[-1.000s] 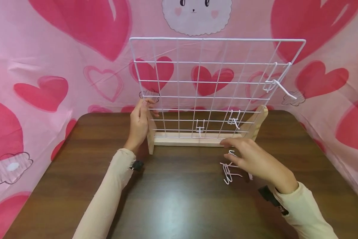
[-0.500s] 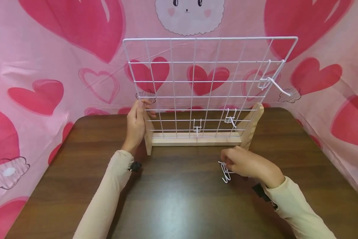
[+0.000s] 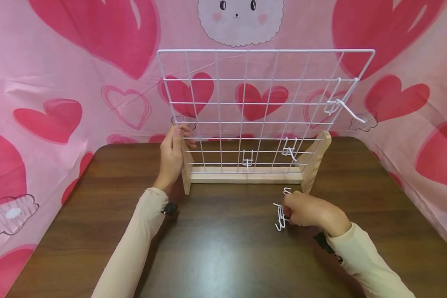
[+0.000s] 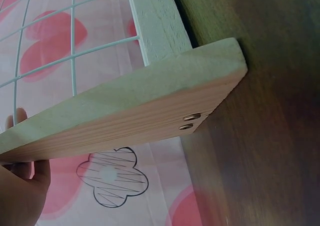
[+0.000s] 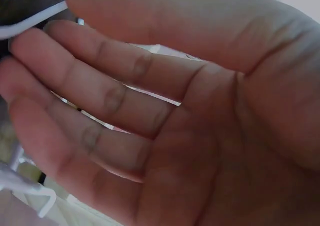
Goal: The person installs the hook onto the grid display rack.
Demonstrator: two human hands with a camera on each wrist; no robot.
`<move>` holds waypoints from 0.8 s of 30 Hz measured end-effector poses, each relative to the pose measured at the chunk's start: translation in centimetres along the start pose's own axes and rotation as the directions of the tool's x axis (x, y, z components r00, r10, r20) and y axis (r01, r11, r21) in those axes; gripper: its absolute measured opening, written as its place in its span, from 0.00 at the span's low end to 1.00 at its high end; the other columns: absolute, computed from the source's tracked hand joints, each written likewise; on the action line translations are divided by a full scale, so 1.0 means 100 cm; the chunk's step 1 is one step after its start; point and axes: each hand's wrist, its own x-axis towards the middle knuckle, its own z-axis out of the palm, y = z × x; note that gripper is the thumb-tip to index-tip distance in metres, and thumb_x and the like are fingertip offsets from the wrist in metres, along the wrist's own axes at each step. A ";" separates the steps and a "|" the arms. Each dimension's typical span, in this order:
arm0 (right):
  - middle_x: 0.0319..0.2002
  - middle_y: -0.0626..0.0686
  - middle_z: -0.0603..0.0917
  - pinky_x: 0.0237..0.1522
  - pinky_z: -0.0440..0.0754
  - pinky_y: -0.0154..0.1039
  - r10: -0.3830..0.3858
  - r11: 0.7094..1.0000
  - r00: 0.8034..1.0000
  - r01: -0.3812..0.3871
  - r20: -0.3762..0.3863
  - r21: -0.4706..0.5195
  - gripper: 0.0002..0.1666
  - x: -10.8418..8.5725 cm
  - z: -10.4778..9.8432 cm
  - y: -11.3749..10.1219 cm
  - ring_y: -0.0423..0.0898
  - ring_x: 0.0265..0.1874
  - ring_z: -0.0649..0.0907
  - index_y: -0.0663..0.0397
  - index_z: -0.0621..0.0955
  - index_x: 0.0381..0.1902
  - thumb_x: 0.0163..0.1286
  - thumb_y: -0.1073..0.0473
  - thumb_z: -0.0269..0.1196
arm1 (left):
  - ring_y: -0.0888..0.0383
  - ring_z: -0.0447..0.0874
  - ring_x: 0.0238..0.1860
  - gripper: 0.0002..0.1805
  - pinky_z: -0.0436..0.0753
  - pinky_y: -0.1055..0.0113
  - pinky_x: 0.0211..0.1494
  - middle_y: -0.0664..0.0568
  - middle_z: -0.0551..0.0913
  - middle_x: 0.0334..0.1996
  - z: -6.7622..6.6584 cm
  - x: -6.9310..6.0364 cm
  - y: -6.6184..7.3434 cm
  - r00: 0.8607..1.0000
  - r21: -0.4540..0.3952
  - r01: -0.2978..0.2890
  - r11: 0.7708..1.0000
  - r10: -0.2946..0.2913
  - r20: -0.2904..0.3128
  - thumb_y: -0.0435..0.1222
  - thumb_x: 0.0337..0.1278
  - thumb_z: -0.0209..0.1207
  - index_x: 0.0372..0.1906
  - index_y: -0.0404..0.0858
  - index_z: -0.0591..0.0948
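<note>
The left hand (image 3: 171, 155) grips the left side panel (image 3: 186, 176) of the stand, beside the upright grid (image 3: 266, 50). At the table (image 3: 216, 244), in front of the stand's right end, the right hand (image 3: 314, 211) pinches a loose hook (image 3: 280, 218); a second hook (image 3: 287, 191) shows just beyond its fingers. Three others hang on the grid.

Toward the back of the brown wooden table (image 3: 208, 248) stands a white wire grid (image 3: 269, 103), its lower part between a pale wooden left panel (image 3: 187, 178) and a pale wooden right panel (image 3: 314, 165); a pink heart-print cloth (image 3: 59, 49) is behind. White wire hooks hang upper right (image 3: 333, 105), lower right (image 3: 289, 152) and lower middle (image 3: 247, 161). The left hand (image 3: 172, 155) is at the left panel. Before the right panel, a loose white wire hook (image 3: 280, 219) is at the right hand (image 3: 312, 211), another farther back (image 3: 287, 191).
</note>
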 end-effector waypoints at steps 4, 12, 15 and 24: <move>0.20 0.43 0.73 0.21 0.72 0.34 0.009 1.000 1.000 -0.009 0.010 -0.015 0.13 0.003 0.003 -0.004 0.40 0.21 0.72 0.49 0.78 0.20 0.48 0.72 0.67 | 0.53 0.84 0.32 0.21 0.88 0.55 0.37 0.47 0.80 0.39 -0.002 0.001 -0.009 1.000 -0.015 -0.015 1.000 0.015 0.001 0.37 0.80 0.39 0.49 0.21 0.74; 0.18 0.40 0.70 0.20 0.68 0.31 -0.076 0.996 0.997 0.075 -0.029 -0.040 0.20 0.007 0.009 -0.004 0.37 0.19 0.69 0.44 0.75 0.16 0.49 0.76 0.63 | 0.53 0.84 0.32 0.21 0.88 0.55 0.37 0.43 0.79 0.40 -0.002 0.001 -0.011 1.000 -0.024 -0.028 0.999 0.028 0.006 0.35 0.80 0.39 0.49 0.19 0.74; 0.17 0.39 0.70 0.20 0.67 0.30 -0.111 0.993 0.993 0.109 -0.038 -0.038 0.20 0.009 0.009 -0.003 0.36 0.19 0.68 0.45 0.74 0.16 0.49 0.77 0.62 | 0.54 0.84 0.32 0.19 0.87 0.53 0.37 0.37 0.79 0.40 -0.002 0.000 -0.008 1.000 -0.016 -0.015 1.000 0.015 0.002 0.33 0.80 0.37 0.49 0.19 0.73; 0.18 0.38 0.72 0.21 0.69 0.29 -0.219 0.976 0.968 0.218 -0.122 -0.024 0.16 0.012 0.008 -0.009 0.34 0.19 0.69 0.48 0.78 0.20 0.53 0.74 0.67 | 0.53 0.83 0.33 0.18 0.87 0.50 0.38 0.44 0.79 0.41 -0.001 -0.001 0.000 1.000 -0.014 -0.008 1.000 0.008 0.009 0.29 0.78 0.37 0.50 0.17 0.73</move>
